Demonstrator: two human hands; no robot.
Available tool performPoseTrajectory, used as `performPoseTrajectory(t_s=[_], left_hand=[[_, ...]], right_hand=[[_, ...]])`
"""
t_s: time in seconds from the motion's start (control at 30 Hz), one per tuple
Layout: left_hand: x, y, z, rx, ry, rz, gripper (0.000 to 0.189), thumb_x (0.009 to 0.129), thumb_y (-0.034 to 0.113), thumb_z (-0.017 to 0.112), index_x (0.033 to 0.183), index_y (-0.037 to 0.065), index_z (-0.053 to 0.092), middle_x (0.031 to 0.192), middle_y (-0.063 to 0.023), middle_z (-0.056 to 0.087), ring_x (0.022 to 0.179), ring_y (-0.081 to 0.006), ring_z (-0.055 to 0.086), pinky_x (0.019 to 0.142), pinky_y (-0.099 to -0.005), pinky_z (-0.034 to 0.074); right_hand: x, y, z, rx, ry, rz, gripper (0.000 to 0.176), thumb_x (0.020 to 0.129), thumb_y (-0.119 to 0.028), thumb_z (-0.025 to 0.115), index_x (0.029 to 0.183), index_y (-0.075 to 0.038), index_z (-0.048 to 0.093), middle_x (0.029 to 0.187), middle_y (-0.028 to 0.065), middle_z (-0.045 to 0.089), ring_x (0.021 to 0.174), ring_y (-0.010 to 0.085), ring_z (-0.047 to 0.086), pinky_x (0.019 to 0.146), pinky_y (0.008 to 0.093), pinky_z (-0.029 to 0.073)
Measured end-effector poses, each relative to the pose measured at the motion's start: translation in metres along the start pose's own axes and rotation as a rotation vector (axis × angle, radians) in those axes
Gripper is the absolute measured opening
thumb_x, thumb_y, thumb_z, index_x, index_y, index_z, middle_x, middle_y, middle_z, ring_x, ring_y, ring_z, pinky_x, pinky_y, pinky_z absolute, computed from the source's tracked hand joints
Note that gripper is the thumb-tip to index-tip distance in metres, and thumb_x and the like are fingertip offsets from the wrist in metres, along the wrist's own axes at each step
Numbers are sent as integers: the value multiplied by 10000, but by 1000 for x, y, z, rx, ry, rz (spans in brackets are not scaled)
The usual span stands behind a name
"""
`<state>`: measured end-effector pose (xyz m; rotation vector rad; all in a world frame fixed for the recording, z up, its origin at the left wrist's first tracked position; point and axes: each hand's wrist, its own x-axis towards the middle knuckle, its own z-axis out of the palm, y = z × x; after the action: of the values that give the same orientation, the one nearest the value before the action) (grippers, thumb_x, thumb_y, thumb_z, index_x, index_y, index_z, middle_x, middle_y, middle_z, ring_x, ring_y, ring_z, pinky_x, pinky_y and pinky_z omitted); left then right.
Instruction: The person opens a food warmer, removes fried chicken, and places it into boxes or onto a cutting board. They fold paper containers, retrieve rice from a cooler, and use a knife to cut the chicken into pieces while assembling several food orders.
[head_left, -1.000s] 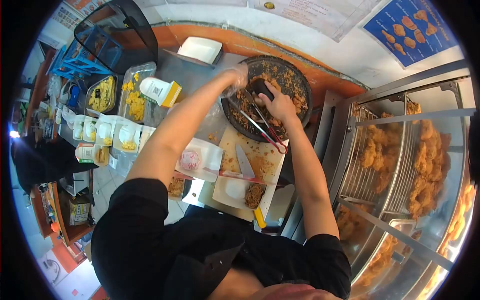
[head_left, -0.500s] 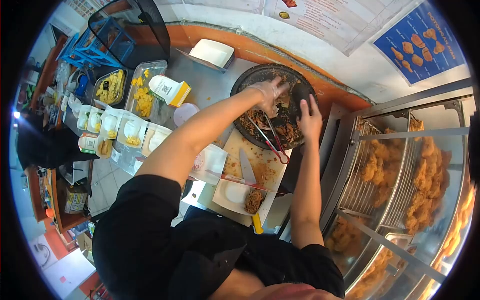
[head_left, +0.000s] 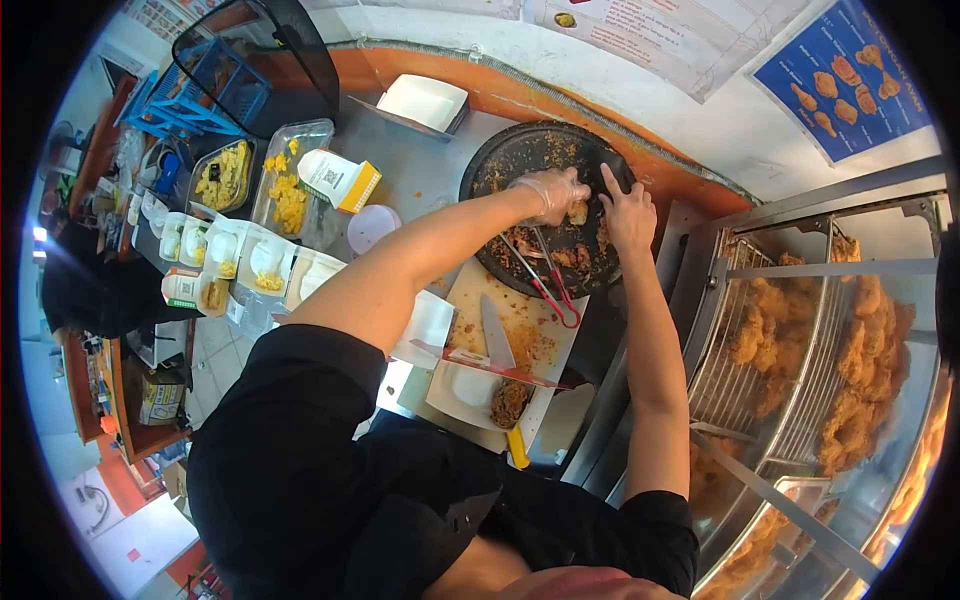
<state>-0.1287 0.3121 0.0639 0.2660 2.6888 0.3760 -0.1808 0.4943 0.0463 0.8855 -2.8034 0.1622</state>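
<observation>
A wide dark stone mortar [head_left: 520, 142] holds brown crumbs and bits of fried food. My left hand [head_left: 552, 195], in a clear plastic glove, is inside it with bent fingers closed on a light-brown piece of food [head_left: 577, 213]. At the mortar's right side is my bare right hand [head_left: 630, 218], fingers spread against a dark shape at the rim that I cannot make out clearly. Red-handled tongs [head_left: 552, 279] lean in the mortar, below my left hand. Nearer me, a knife [head_left: 495, 330] lies on a crumb-covered cutting board [head_left: 540, 325].
A paper box [head_left: 455, 392] with a browned fried piece [head_left: 510, 402] is near my body. Several rice boxes and trays of yellow food [head_left: 288, 205] stand left. An open white box [head_left: 425, 102] is at the back. A glass cabinet of fried chicken [head_left: 770, 330] borders the right.
My left hand has moved slightly right and its fingers have drawn together round a piece of food. My right hand has shifted a little, its fingers spreading at the rim.
</observation>
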Motion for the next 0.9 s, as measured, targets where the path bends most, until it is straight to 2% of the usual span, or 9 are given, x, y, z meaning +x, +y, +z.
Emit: performPoseTrajectory(t_s=[0.13, 0.23, 0.33, 0.5, 0.6, 0.67, 0.73, 0.77, 0.9], left_hand=[[37, -31, 18, -265, 73, 41, 588, 700, 152, 718, 1256, 180, 530, 1330, -190, 487, 1109, -360, 575, 917, -416, 492], [46, -53, 12, -820, 229, 157, 528, 683, 88, 703, 1183, 110, 536, 904, -104, 641, 851, -187, 607, 747, -336, 511], [10, -80, -19, -1253, 217, 221, 552, 726, 30, 689, 1243, 88, 508, 1004, -43, 617, 904, -133, 583, 785, -289, 505], [-141, -168, -80, -1210, 294, 200, 651, 795, 78, 709, 1364, 116, 394, 1169, -80, 575, 1036, -176, 567, 900, -308, 510], [-220, -226, -83, -1263, 378, -18, 661, 822, 87, 707, 1388, 119, 368, 1067, -61, 571, 854, -138, 590, 703, -296, 533], [-236, -271, -55, -1319, 384, -3, 648, 793, 142, 741, 1343, 108, 401, 1053, -70, 571, 803, -145, 597, 664, -300, 538], [-250, -280, -43, -962, 452, -439, 661, 743, 199, 767, 1298, 85, 427, 1022, -83, 578, 756, -165, 606, 628, -304, 536], [-251, -291, -24, -971, 445, -425, 661, 743, 199, 767, 1298, 85, 427, 1022, -83, 578, 756, -165, 606, 628, -304, 536], [-220, -303, 54, -792, 411, -592, 718, 726, 261, 745, 1335, 71, 414, 1089, -138, 607, 975, -231, 614, 814, -345, 524]], right_hand=[[-12, 8, 3, 151, 7, -46, 539, 874, -256, 671, 1381, -334, 506, 1133, 218, 541, 1079, 360, 541, 892, 447, 468], [-17, 10, -19, 490, 202, 121, 556, 867, -201, 672, 1394, -193, 498, 1195, 254, 518, 1112, 406, 504, 979, 444, 411], [-33, 15, -29, 716, 131, 259, 502, 904, -199, 653, 1377, -106, 513, 1209, 230, 536, 1123, 318, 534, 925, 384, 464], [-93, -1, -47, 1011, 12, 346, 419, 956, -195, 609, 1339, -40, 542, 1216, 107, 557, 951, 129, 572, 858, 263, 461], [-131, -26, -63, 1051, -51, 410, 417, 958, -193, 607, 1337, -32, 536, 1194, 86, 563, 914, 113, 547, 846, 247, 452], [-155, -39, -70, 1080, -80, 461, 420, 962, -206, 603, 1343, -45, 531, 1192, 70, 566, 954, 103, 545, 830, 238, 453], [-166, -55, -68, 1106, -104, 511, 423, 966, -220, 599, 1350, -57, 526, 1189, 54, 569, 993, 94, 543, 814, 229, 454], [-171, -64, -65, 1138, -79, 564, 413, 964, -205, 599, 1333, -34, 531, 1177, 70, 573, 964, 104, 559, 810, 239, 463], [-183, -85, -73, 1144, -121, 619, 414, 952, -202, 612, 1300, 9, 539, 1078, 95, 639, 922, 129, 612, 811, 251, 490]])
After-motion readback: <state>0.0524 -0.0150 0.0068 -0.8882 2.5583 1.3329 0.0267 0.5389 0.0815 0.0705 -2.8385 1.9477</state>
